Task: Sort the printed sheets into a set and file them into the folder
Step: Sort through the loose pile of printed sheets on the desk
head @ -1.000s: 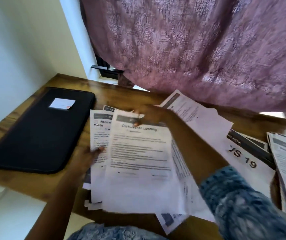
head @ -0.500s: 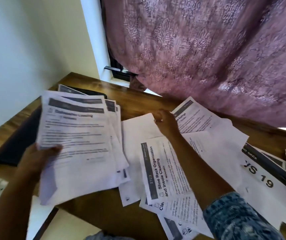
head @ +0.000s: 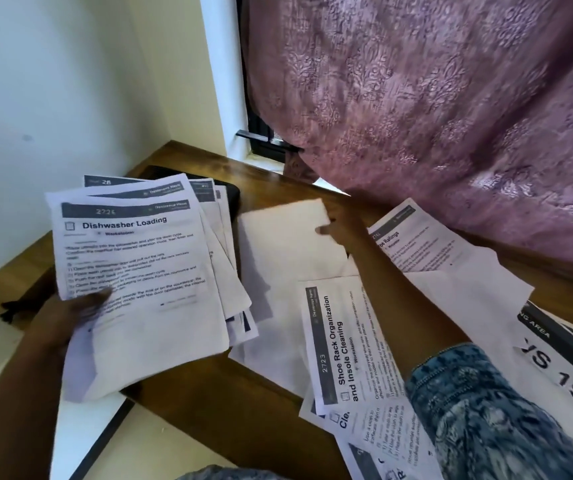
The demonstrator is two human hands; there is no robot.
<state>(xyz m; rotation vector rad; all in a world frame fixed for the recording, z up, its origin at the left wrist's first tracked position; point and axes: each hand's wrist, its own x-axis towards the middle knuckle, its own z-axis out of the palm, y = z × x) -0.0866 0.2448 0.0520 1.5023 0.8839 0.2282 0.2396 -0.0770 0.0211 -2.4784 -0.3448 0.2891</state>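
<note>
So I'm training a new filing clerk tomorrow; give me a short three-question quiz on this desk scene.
1. True or false: the left hand holds a stack topped by the Dishwasher Loading sheet.
2. What does the right hand touch? A) the blank sheet B) the curtain C) the folder
3. Fill in: the sheet numbered 2723 is titled Shoe Rack Organization and Insole ____.

Key: 1 true; 2 A; 3 Cleaning.
</note>
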